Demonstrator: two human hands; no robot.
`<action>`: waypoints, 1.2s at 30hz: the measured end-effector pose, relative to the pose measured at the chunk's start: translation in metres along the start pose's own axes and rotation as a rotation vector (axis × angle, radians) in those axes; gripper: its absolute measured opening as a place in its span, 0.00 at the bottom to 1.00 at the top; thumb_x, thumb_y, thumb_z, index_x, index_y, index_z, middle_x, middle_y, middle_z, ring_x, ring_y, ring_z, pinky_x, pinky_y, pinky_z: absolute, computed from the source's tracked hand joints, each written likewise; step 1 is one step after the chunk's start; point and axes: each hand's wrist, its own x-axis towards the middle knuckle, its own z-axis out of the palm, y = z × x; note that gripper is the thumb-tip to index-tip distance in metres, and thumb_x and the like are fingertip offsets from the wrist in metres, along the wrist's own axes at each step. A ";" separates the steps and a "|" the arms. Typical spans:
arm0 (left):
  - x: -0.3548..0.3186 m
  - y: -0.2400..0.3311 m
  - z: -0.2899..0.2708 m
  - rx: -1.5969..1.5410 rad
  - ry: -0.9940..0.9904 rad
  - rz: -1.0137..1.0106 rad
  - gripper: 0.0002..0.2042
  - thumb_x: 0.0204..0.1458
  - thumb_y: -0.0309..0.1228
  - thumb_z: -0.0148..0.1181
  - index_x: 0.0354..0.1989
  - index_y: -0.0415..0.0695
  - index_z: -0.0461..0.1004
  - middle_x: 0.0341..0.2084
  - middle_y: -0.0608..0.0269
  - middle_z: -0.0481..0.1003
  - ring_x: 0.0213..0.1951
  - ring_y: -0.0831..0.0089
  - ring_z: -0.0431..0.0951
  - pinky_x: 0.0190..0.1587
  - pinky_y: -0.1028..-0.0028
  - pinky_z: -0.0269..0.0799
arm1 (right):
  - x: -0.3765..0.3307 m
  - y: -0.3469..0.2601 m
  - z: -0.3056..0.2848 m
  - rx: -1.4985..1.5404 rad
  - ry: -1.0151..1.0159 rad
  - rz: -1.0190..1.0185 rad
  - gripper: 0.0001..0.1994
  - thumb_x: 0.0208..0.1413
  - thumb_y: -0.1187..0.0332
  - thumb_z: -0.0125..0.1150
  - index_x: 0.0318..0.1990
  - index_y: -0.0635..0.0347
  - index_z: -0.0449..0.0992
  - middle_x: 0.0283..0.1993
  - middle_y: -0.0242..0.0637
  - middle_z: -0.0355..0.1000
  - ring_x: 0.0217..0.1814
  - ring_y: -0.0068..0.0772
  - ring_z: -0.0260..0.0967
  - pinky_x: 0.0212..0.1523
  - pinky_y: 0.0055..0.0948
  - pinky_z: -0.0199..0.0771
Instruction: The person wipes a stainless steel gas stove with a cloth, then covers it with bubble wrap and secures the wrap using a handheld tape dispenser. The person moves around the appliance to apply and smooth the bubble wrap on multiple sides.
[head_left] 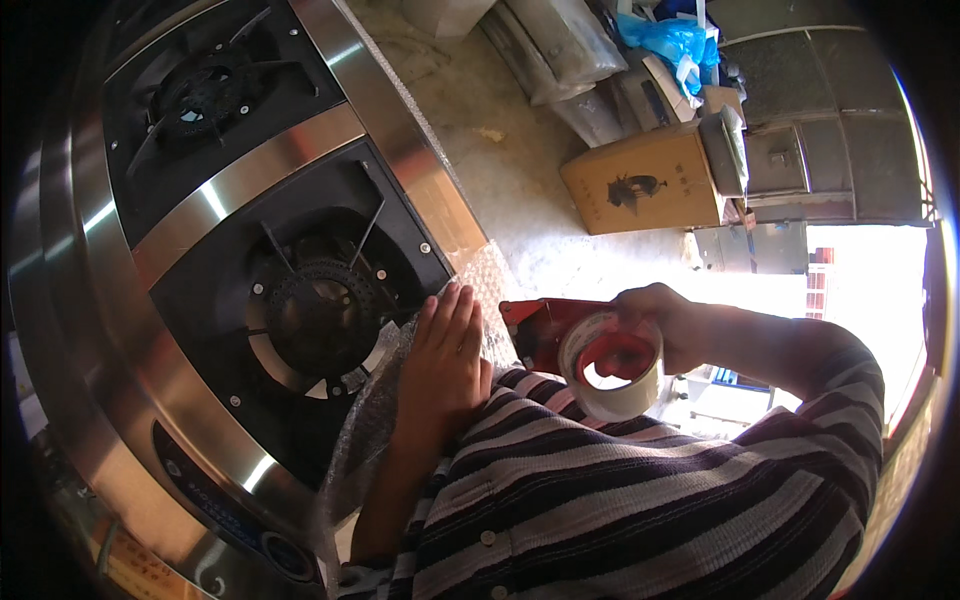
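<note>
My left hand (440,365) lies flat, fingers stretched out, on clear bubble wrap (483,272) at the near corner of a steel gas stove (290,150). The wrap runs along the stove's edge and its lower end hangs by my left forearm. Held up in front of my striped shirt, a red tape dispenser (545,330) carries a wide roll of pale tape (625,397). My right hand (655,320) is closed around the dispenser, whose nose points toward the stove. A round black burner (325,305) sits left of my left hand.
A second burner (200,100) lies farther off on the stove. Across the concrete floor (440,110) stand a brown cardboard box (650,185), wrapped bundles (565,45) and a blue plastic bag (672,45). Bright light comes from a doorway (860,300) at the right.
</note>
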 end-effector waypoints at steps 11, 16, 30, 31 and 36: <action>-0.003 0.008 -0.035 -0.574 0.520 -0.145 0.21 0.61 0.32 0.44 0.54 0.31 0.75 0.55 0.42 0.77 0.60 0.44 0.75 0.67 0.48 0.64 | 0.028 0.020 0.047 -0.351 -0.134 -0.135 0.18 0.64 0.62 0.55 0.53 0.67 0.76 0.46 0.42 0.79 0.44 0.30 0.78 0.48 0.31 0.81; -0.004 -0.002 -0.023 -0.679 0.328 -0.162 0.22 0.64 0.36 0.43 0.56 0.35 0.76 0.55 0.44 0.77 0.60 0.47 0.75 0.64 0.54 0.66 | 0.035 0.052 0.061 -0.476 -0.152 -0.377 0.19 0.65 0.60 0.51 0.50 0.68 0.79 0.46 0.43 0.79 0.42 0.29 0.77 0.40 0.30 0.79; 0.189 0.029 0.006 0.451 -0.980 0.384 0.31 0.64 0.62 0.46 0.71 0.60 0.67 0.73 0.52 0.60 0.74 0.54 0.56 0.75 0.55 0.51 | 0.020 0.064 0.100 -0.262 -0.029 -0.261 0.29 0.62 0.48 0.59 0.56 0.68 0.74 0.48 0.44 0.77 0.43 0.35 0.78 0.43 0.35 0.83; 0.181 0.023 0.014 0.553 -1.072 0.429 0.36 0.62 0.68 0.43 0.74 0.64 0.63 0.75 0.53 0.55 0.77 0.55 0.50 0.78 0.52 0.43 | 0.016 0.063 0.099 -0.245 -0.030 -0.273 0.29 0.62 0.49 0.59 0.56 0.69 0.74 0.48 0.44 0.76 0.44 0.35 0.79 0.44 0.35 0.83; 0.144 -0.023 0.024 0.427 -0.962 0.522 0.41 0.55 0.74 0.41 0.72 0.64 0.64 0.72 0.54 0.62 0.76 0.56 0.52 0.79 0.50 0.37 | 0.022 0.071 0.101 -0.271 0.094 -0.208 0.27 0.61 0.50 0.60 0.55 0.69 0.74 0.47 0.43 0.77 0.44 0.35 0.80 0.44 0.35 0.84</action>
